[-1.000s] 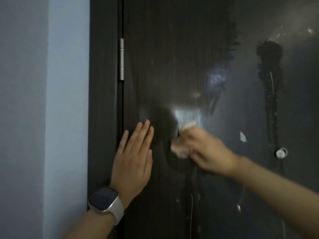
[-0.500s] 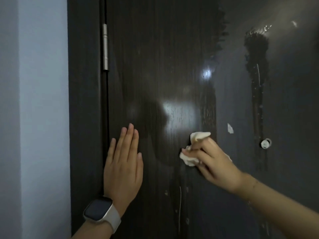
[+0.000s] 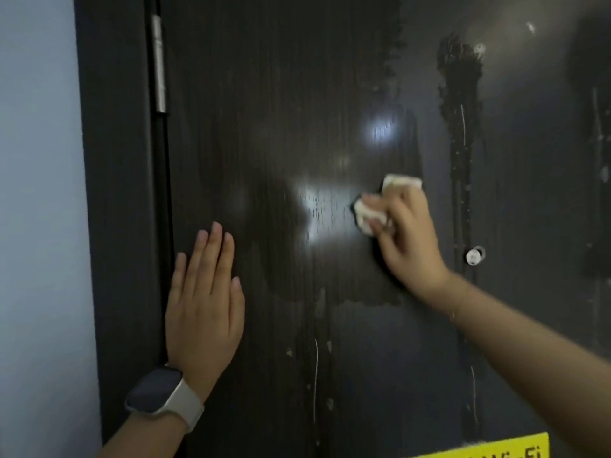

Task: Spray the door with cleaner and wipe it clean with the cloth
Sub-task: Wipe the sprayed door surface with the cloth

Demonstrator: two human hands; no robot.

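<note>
Two hands on your door [image 3: 281, 94]: left hand [image 3: 205, 305] flat, fingers straight, at 7 o'clock; right hand [image 3: 408, 239] grips cloth [image 3: 370, 216], 3 o'clock.

Dark wood-grain door [image 3: 281, 127], wet drip streaks [image 3: 461, 133], small round fitting [image 3: 475, 256], yellow sticker [image 3: 489, 449]

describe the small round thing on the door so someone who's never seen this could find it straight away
Start at the dark door and find the right hand pressing the cloth to it. Just right of that wrist, on a dark vertical drip streak, sits the small round fitting. It is the only pale, circular thing there.
</note>
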